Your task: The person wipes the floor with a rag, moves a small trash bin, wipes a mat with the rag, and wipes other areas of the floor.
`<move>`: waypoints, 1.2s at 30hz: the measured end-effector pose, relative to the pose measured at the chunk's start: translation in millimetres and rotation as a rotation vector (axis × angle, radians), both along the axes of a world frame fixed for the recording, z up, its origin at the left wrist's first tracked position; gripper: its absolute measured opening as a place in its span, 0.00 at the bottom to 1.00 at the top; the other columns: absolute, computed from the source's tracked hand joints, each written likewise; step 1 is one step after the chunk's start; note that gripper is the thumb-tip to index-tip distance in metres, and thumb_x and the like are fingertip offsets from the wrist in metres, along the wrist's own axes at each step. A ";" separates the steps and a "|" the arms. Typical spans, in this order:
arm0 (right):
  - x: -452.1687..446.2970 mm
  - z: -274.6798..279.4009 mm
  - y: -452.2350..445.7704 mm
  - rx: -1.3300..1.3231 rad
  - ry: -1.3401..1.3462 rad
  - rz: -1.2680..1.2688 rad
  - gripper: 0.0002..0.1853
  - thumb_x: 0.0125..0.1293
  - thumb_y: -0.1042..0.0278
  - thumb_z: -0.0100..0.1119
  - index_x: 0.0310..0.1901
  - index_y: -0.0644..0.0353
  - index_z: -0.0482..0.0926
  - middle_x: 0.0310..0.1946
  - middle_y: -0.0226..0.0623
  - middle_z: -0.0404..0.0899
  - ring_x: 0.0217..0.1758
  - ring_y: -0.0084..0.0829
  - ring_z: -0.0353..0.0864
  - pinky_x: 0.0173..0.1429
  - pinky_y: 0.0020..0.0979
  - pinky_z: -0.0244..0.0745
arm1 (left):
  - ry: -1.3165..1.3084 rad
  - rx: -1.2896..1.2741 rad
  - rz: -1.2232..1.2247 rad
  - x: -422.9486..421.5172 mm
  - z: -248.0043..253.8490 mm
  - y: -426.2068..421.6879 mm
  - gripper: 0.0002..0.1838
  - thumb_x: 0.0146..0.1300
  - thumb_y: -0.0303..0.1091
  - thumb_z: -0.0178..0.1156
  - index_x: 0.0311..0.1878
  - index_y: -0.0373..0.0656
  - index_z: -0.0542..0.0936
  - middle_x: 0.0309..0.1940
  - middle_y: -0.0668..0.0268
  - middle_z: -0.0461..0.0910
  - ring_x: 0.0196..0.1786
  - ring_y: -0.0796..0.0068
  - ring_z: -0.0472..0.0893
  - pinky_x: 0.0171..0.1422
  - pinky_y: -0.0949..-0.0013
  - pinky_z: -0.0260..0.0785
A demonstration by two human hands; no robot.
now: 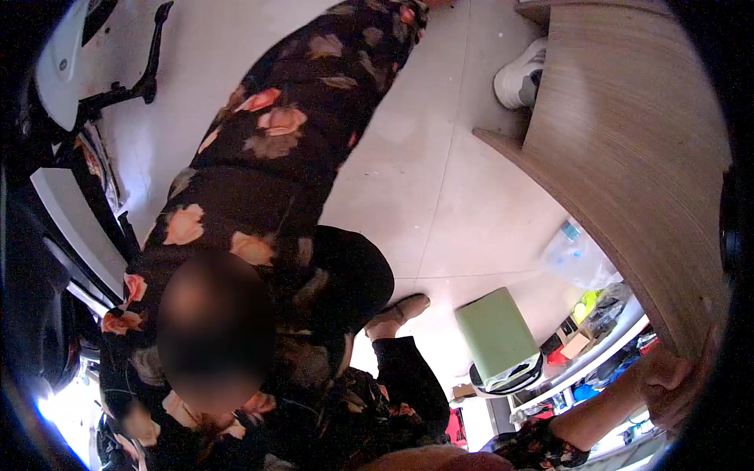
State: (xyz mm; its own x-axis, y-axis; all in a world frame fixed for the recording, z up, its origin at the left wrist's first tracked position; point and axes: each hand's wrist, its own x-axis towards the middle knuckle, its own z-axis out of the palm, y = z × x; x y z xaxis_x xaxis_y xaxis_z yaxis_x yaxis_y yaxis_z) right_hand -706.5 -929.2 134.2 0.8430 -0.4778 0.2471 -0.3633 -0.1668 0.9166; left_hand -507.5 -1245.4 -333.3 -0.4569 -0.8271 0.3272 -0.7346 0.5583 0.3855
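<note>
A forearm in a dark floral sleeve reaches in from the bottom edge to my right hand, at the lower right against the lower end of a wood-grain panel. Shadow blurs its fingers, so whether they grip the panel cannot be told. Another large floral sleeve stretches from the left up to the top edge. Only a sliver of skin shows at its end; my left hand is out of view. A blurred oval covers part of the floral clothing at lower left.
Pale tiled floor spans the middle. A green bin stands near a shod foot. A clear plastic bag and mixed items lie beside the panel. A white shoe sits behind it. Dark and white equipment is at left.
</note>
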 end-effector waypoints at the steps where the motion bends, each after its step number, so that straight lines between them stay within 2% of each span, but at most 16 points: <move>1: -0.1 -0.6 -0.9 0.000 -0.003 -0.001 0.35 0.79 0.48 0.32 0.31 0.62 0.87 0.25 0.34 0.87 0.24 0.23 0.85 0.30 0.23 0.81 | -0.051 0.013 -0.077 -9.3 4.1 8.2 0.23 0.69 0.35 0.49 0.66 0.38 0.70 0.66 0.49 0.65 0.63 0.47 0.68 0.67 0.47 0.62; 4: -1.5 0.1 -0.4 0.001 -0.006 0.006 0.35 0.79 0.48 0.32 0.31 0.62 0.87 0.25 0.34 0.87 0.24 0.24 0.85 0.30 0.24 0.81 | -0.204 0.054 -0.307 -32.8 21.8 35.0 0.21 0.69 0.35 0.50 0.62 0.39 0.74 0.62 0.49 0.70 0.62 0.47 0.69 0.65 0.47 0.63; 5: -1.7 -1.3 0.1 -0.007 -0.005 0.011 0.35 0.79 0.48 0.32 0.31 0.62 0.87 0.25 0.34 0.87 0.24 0.24 0.85 0.30 0.24 0.81 | -0.180 -0.192 -0.289 -38.3 7.7 38.5 0.18 0.68 0.34 0.50 0.57 0.39 0.78 0.53 0.48 0.76 0.55 0.49 0.74 0.58 0.49 0.67; 8: -5.2 2.1 3.2 -0.005 -0.008 0.005 0.35 0.79 0.47 0.31 0.32 0.62 0.87 0.25 0.34 0.87 0.24 0.24 0.85 0.30 0.24 0.81 | -0.115 -0.311 -0.275 -51.0 -18.6 43.6 0.19 0.57 0.33 0.59 0.54 0.55 0.80 0.50 0.64 0.77 0.49 0.59 0.78 0.48 0.53 0.77; 10: -6.8 0.2 4.3 -0.005 -0.008 0.006 0.35 0.79 0.47 0.31 0.32 0.62 0.87 0.26 0.34 0.87 0.25 0.25 0.86 0.30 0.24 0.81 | -0.125 -0.271 -0.419 -45.7 -15.4 81.4 0.19 0.57 0.35 0.57 0.54 0.57 0.81 0.54 0.68 0.75 0.51 0.61 0.77 0.47 0.56 0.77; 11: -7.0 -1.3 3.7 -0.004 -0.011 0.007 0.35 0.79 0.47 0.31 0.32 0.62 0.87 0.26 0.34 0.87 0.25 0.25 0.86 0.30 0.24 0.81 | -0.205 -0.120 -0.510 -50.5 -23.5 95.7 0.23 0.58 0.35 0.58 0.59 0.57 0.78 0.56 0.64 0.76 0.56 0.56 0.76 0.54 0.53 0.75; 12: -5.0 -3.7 2.5 -0.003 -0.009 0.007 0.35 0.79 0.47 0.31 0.32 0.62 0.87 0.26 0.34 0.87 0.25 0.25 0.86 0.30 0.24 0.81 | -0.100 -0.211 -0.501 -55.2 -55.7 118.5 0.24 0.57 0.33 0.57 0.59 0.59 0.78 0.63 0.68 0.72 0.55 0.58 0.75 0.56 0.54 0.72; 13: -5.3 -3.9 3.3 0.004 -0.011 0.000 0.35 0.79 0.47 0.31 0.32 0.62 0.87 0.26 0.34 0.87 0.25 0.25 0.86 0.31 0.24 0.81 | -0.158 -0.116 -0.517 -41.7 -45.5 145.1 0.25 0.58 0.32 0.56 0.60 0.60 0.77 0.67 0.71 0.69 0.58 0.59 0.73 0.59 0.54 0.69; 15: -5.4 -7.2 2.7 0.017 -0.016 0.000 0.35 0.79 0.47 0.31 0.32 0.61 0.87 0.26 0.34 0.87 0.25 0.25 0.86 0.31 0.24 0.81 | -0.321 -0.039 -0.605 -27.5 -40.2 179.9 0.26 0.57 0.31 0.56 0.61 0.61 0.77 0.69 0.71 0.67 0.60 0.58 0.71 0.61 0.54 0.68; 20: -6.4 -12.0 1.3 0.051 -0.018 0.004 0.35 0.79 0.47 0.30 0.33 0.61 0.87 0.27 0.34 0.87 0.25 0.26 0.86 0.31 0.25 0.82 | -0.117 0.137 -0.879 4.2 -54.5 254.3 0.27 0.56 0.27 0.57 0.61 0.57 0.76 0.67 0.66 0.68 0.58 0.58 0.72 0.62 0.53 0.68; 23: -5.6 -11.0 1.3 0.123 -0.048 -0.008 0.35 0.79 0.47 0.30 0.34 0.61 0.87 0.27 0.34 0.87 0.26 0.27 0.86 0.31 0.25 0.82 | 0.035 0.138 -0.725 27.8 -35.9 231.5 0.29 0.55 0.25 0.57 0.62 0.57 0.76 0.65 0.64 0.71 0.57 0.57 0.73 0.64 0.54 0.67; 26: -29.6 -0.8 -0.4 0.258 -0.128 0.004 0.34 0.79 0.48 0.31 0.34 0.61 0.87 0.28 0.35 0.87 0.28 0.28 0.87 0.32 0.26 0.82 | 0.135 0.040 -0.369 56.7 3.8 148.5 0.35 0.50 0.20 0.56 0.64 0.57 0.75 0.60 0.60 0.76 0.55 0.52 0.74 0.64 0.53 0.68; 28: -37.7 -0.8 0.7 0.247 -0.168 0.026 0.33 0.79 0.48 0.31 0.35 0.62 0.87 0.28 0.36 0.87 0.29 0.29 0.87 0.33 0.27 0.82 | 0.062 0.025 -0.164 56.4 2.5 84.9 0.29 0.54 0.23 0.55 0.62 0.56 0.76 0.58 0.60 0.77 0.56 0.47 0.75 0.62 0.52 0.71; 30: -29.0 -2.6 0.8 0.161 -0.137 0.024 0.33 0.79 0.49 0.32 0.35 0.63 0.87 0.29 0.36 0.87 0.29 0.30 0.87 0.33 0.27 0.82 | -0.099 0.257 -0.007 54.0 -16.6 19.8 0.16 0.68 0.34 0.51 0.55 0.39 0.78 0.47 0.49 0.77 0.48 0.51 0.77 0.52 0.50 0.70; 33: 5.2 -10.1 1.4 0.076 -0.041 -0.013 0.33 0.79 0.50 0.32 0.34 0.63 0.87 0.29 0.36 0.87 0.29 0.29 0.87 0.33 0.28 0.82 | -0.019 0.178 0.120 27.3 -10.0 42.1 0.17 0.63 0.31 0.53 0.55 0.41 0.78 0.49 0.49 0.77 0.47 0.44 0.79 0.52 0.49 0.75; 36: 9.2 -4.0 -1.2 0.105 -0.037 -0.024 0.34 0.79 0.50 0.31 0.32 0.61 0.87 0.28 0.35 0.87 0.29 0.29 0.87 0.33 0.28 0.82 | -0.046 0.101 -0.336 1.8 -58.6 41.6 0.15 0.65 0.34 0.52 0.49 0.35 0.75 0.46 0.46 0.78 0.44 0.41 0.80 0.47 0.44 0.77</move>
